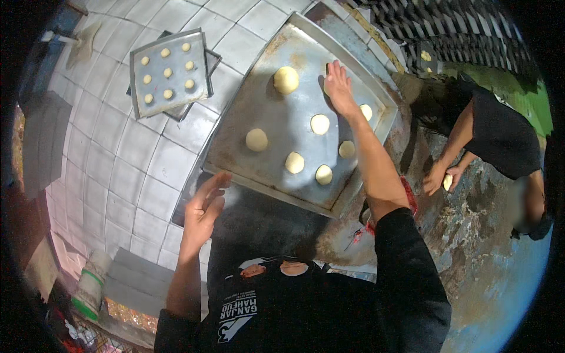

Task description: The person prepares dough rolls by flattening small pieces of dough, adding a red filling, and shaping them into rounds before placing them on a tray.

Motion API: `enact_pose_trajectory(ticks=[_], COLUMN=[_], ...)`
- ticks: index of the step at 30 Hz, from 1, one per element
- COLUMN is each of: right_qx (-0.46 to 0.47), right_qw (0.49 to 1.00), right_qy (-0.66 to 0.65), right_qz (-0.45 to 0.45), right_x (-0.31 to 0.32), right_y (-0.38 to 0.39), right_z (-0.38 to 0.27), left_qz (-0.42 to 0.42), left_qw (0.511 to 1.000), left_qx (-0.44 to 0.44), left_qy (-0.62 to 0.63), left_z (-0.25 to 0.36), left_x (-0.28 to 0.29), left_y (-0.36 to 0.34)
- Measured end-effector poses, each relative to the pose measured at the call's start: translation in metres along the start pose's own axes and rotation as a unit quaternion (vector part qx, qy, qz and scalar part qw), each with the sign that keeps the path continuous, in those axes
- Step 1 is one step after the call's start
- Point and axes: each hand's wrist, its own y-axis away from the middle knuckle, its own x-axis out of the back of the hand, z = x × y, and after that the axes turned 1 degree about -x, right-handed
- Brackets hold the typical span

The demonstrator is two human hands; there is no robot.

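Observation:
A large metal baking tray [235, 163] lies in front of me with several pale round dough pieces on it. My right hand [339, 87] reaches across to the tray's far right part, palm down and fingers stretched out over one dough piece [326, 88], which it mostly hides. Nearest to my right forearm are a dough ball [346, 149] and another dough ball [365, 112]. Farther left sit a bigger, flatter dough round [286, 80] and another dough round [256, 140]. Just off the tray's near left corner, my left hand [206, 206] hovers with loosely bent fingers apart, holding nothing.
On the white tiled surface [135, 156] at the left, a smaller tray [154, 63] with several dough balls rests on another tray. At right, a co-worker's hands [438, 176] handle a piece of dough [448, 182] over a worn table [459, 235]. Dark stacked racks [447, 29] stand behind.

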Motion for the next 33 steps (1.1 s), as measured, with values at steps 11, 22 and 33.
enact_pose_trajectory(ticks=[11,22,33], right_qx=[-0.199,-0.049,-0.326], right_qw=[0.913,0.944,0.574], right_qy=[-0.344,-0.302,-0.718], right_qz=[-0.091,0.121,0.222], right_x=[0.024,0.19,0.248], right_y=[0.014,0.329,0.568], right_z=[-0.12,-0.17,-0.15], left_qz=[0.071,0.021,-0.197], left_qw=[0.989,0.997,0.98], left_qx=[-0.038,-0.005,0.004], left_qy=[-0.126,-0.07,0.001], left_z=[0.014,-0.013,-0.103], left_x=[-0.046,-0.217,-0.333], left_y=[-0.01,0.065,0.206])
